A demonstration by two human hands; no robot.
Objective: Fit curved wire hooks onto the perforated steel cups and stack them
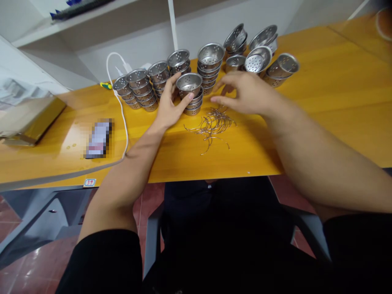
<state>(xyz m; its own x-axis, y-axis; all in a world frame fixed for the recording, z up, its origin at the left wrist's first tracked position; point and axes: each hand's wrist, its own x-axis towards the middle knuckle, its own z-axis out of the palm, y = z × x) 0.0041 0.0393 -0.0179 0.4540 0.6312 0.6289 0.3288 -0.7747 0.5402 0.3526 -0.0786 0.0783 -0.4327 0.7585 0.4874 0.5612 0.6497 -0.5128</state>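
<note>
Holding perforated metal cup [189,84] atop a short stack, left hand [171,104], fingers and thumb around its sides; no contents visible. Right hand [245,92] right of cup, fingers and thumb apart, some fingers hidden. Curved wires [216,122] below cup, tangled, uncountable. Phone [99,139] left of cup, screen pixelated.

Single head cam, worn by the person, looking fwd & down over the front edge of a yellow wood-look table [171,163]; black-clothed lap [220,237] at bottom of view, white shelf unit [122,30] at top. Perforated silver metal cups [211,57] sit mid-range, upper-centre. Only 1 view, so no overlap w/ another.
</note>
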